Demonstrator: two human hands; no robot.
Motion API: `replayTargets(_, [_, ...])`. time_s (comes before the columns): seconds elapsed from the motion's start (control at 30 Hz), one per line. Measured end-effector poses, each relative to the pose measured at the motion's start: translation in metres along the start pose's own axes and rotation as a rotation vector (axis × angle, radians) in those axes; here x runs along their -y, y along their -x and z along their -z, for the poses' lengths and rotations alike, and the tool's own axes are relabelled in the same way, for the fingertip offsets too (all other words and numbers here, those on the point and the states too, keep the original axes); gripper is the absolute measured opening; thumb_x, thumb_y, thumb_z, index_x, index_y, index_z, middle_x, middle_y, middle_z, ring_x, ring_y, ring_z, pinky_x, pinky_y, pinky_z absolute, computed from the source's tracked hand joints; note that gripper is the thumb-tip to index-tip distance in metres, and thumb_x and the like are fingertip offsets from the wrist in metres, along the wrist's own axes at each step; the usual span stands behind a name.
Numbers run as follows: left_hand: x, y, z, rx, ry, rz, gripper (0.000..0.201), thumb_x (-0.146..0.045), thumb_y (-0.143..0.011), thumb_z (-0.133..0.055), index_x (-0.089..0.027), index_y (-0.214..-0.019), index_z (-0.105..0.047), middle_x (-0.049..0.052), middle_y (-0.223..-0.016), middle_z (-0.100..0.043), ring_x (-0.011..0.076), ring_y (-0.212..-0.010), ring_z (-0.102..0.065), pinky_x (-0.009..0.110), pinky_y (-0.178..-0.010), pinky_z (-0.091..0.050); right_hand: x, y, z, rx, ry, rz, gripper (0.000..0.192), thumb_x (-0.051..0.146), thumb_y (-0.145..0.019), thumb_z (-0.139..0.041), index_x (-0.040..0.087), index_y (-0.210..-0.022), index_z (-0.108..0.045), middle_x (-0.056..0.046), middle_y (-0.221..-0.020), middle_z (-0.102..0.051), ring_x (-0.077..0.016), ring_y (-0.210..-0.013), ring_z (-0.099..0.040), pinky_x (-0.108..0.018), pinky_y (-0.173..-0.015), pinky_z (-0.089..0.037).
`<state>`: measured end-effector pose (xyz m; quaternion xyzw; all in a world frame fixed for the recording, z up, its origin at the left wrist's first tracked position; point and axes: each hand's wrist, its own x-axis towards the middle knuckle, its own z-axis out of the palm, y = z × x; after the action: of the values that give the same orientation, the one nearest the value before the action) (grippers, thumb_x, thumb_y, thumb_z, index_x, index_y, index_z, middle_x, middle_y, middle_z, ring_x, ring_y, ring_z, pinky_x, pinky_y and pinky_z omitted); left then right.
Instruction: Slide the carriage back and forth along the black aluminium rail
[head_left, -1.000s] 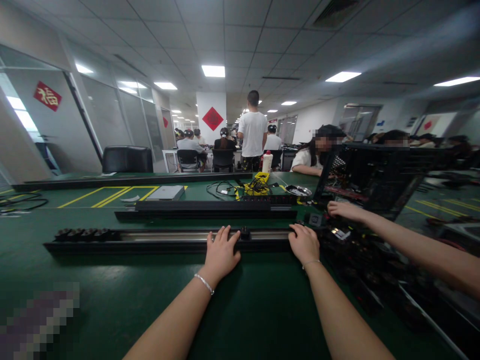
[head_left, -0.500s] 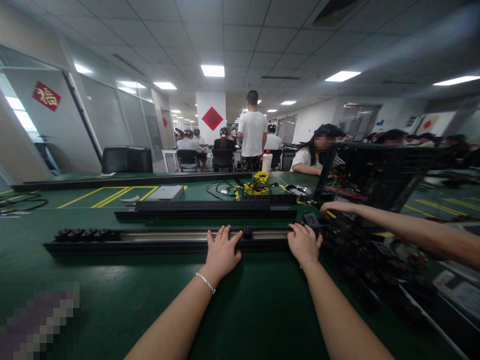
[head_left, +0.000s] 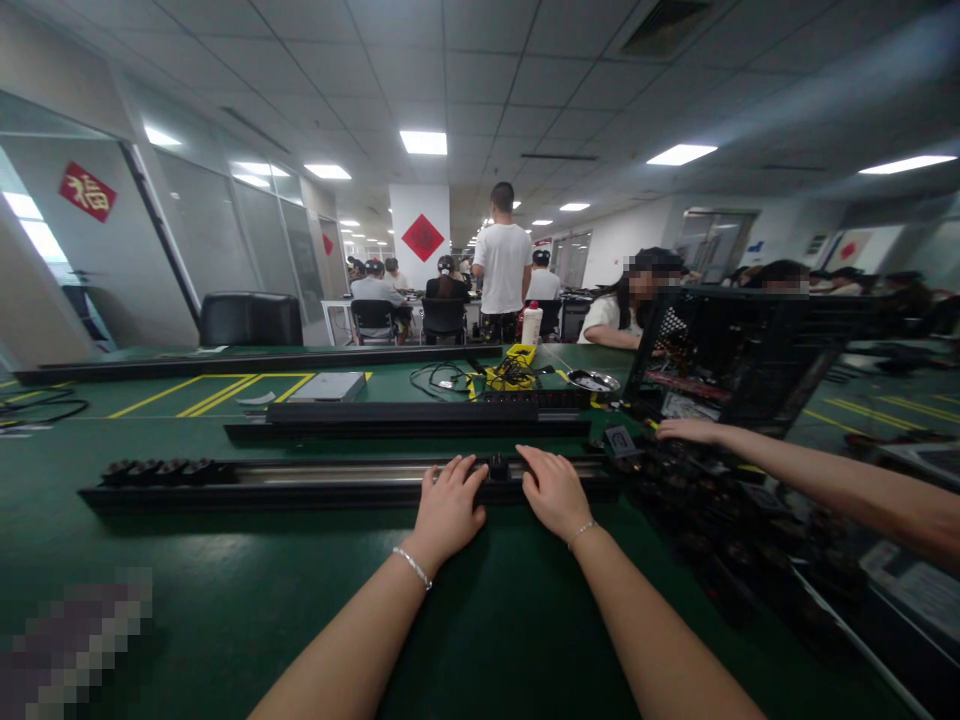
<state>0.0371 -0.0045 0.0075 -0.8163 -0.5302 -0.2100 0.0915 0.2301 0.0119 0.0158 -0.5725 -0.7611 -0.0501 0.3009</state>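
A long black rail (head_left: 315,494) with a shiny metal strip along its channel lies across the green table in front of me. My left hand (head_left: 451,505) rests on it with fingers spread, just left of a small black block (head_left: 498,466) that sits in the channel. On the block's other side, my right hand (head_left: 556,490) lies over the rail, fingers stretched out and a little apart. Neither hand grips anything. Several black pieces (head_left: 161,470) stand in a row at the rail's left end.
Another person's arm (head_left: 817,465) reaches over a heap of black parts (head_left: 735,520) at right. Behind stands an open black computer case (head_left: 750,350). Beyond my rail lie a second black rail (head_left: 405,415), a grey box (head_left: 328,386), a yellow tray with cables (head_left: 517,368) and a metal dish (head_left: 593,381).
My right hand has moved left along the rail, from its right end to beside the small block. My left hand stays nearly in place. The other person's hand has shifted slightly right.
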Motion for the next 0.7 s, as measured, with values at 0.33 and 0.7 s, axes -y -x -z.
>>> replayTargets(0.33, [-0.002,0.0,0.003,0.022,-0.005,-0.01,0.057,-0.031,-0.074,-0.053,-0.033,-0.13,-0.04,0.003,-0.141,-0.04,0.0246,-0.13,-0.032,0.049,-0.102,-0.025,0.029,0.003,-0.002,0.118,0.084,0.13,0.04,0.028,-0.084,-0.043,0.032,-0.122,-0.053,-0.005,-0.135,-0.046,-0.0205,-0.121,-0.041,-0.04,-0.099,-0.031])
replayTargets(0.7, [-0.004,0.001,0.006,0.036,-0.009,-0.004,0.056,-0.03,-0.075,-0.052,-0.034,-0.13,-0.039,0.003,-0.142,-0.039,0.0251,-0.13,-0.031,0.049,-0.104,-0.024,0.028,0.003,0.001,0.142,0.137,0.134,0.038,0.027,-0.08,-0.049,0.031,-0.116,-0.057,-0.007,-0.133,-0.045,-0.0222,-0.118,-0.043,-0.04,-0.097,-0.032])
